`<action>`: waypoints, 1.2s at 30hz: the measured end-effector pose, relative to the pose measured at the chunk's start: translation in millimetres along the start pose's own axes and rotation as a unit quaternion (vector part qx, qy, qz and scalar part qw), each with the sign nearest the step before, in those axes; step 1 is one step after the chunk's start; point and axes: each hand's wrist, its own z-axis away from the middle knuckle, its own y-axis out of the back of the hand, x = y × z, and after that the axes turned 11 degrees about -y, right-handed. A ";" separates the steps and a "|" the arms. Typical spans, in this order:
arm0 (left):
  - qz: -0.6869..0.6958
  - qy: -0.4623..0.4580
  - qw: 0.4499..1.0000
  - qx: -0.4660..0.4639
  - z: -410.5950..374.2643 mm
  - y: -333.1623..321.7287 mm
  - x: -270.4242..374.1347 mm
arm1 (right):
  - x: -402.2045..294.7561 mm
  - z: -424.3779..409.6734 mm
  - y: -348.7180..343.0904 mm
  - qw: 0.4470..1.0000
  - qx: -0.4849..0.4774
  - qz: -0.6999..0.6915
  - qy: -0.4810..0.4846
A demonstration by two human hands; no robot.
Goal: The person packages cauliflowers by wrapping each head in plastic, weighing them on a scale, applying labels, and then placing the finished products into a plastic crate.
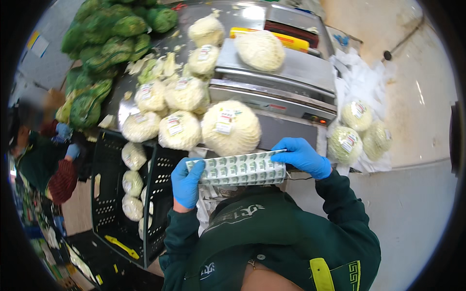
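A sheet of printed green-and-white stickers (242,169) is stretched between my two blue-gloved hands. My left hand (187,180) pinches its left end, and my right hand (302,156) pinches its upper right corner. Just beyond the sheet sits a large wrapped cauliflower (232,127) bearing a label. Several smaller wrapped, labelled heads stand to its left, among them a cauliflower (179,130). An unlabelled cauliflower (260,50) rests on the metal top of the wrapping machine (273,98), near a yellow roll (291,41).
A black plastic crate (120,236) at the left holds several wrapped heads and a yellow strap. Green net sacks of produce (109,40) lie at the back left. Wrapped heads (345,144) sit on white plastic at the right. Another person (43,163) works at the far left.
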 end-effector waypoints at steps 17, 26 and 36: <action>-0.030 0.007 0.994 -0.101 -24.7 -42.6 -14.1 | 33.0 69.1 24.8 0.969 0.190 0.142 0.062; -0.085 -0.007 0.982 -0.169 -29.1 -67.9 2.5 | 13.5 71.2 27.7 0.927 0.126 0.305 0.176; -0.105 -0.008 0.975 -0.198 -29.0 -93.6 8.5 | 23.7 65.8 32.9 0.901 0.140 0.367 0.186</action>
